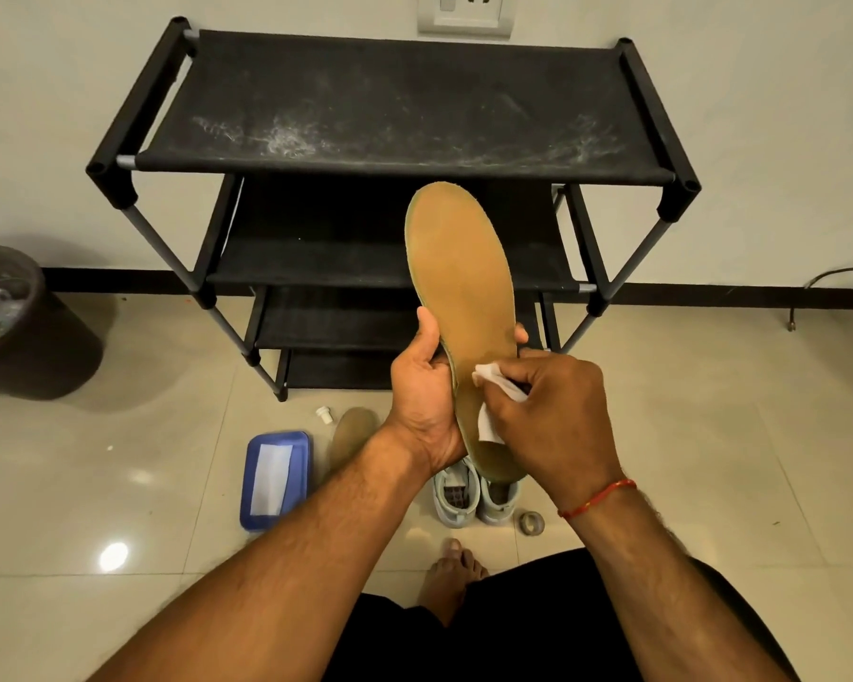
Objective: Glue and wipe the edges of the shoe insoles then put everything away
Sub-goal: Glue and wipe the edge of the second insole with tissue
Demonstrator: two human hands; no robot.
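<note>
The insole is tan and matt, with a rounded toe end and a thin pale-green line along its left rim. It is held in the air, nearly upright, with the toe end up and the heel end down. The left hand grips it at mid-length: the thumb lies on the left rim, and the fingers wrap behind and show at the right rim. The right hand has its fingers curled round a folded white wipe, which they pinch and press on the insole face just below the left fingers. A red thread circles the right wrist. Beyond the fingers stands a black shoe rack with a dusty fabric top, set against a pale wall with a dark skirting and a socket plate. The floor is glossy beige tile. Below the fingers on the floor lie a second insole, a white cap, a blue tray holding a white sheet, grey shoes and a tape roll. Far left of the fingers stands a dark bin. Count: two insoles, two shoes, one wipe, one tray, one cap, one tape roll, one bin, one rack with four visible tiers.
</note>
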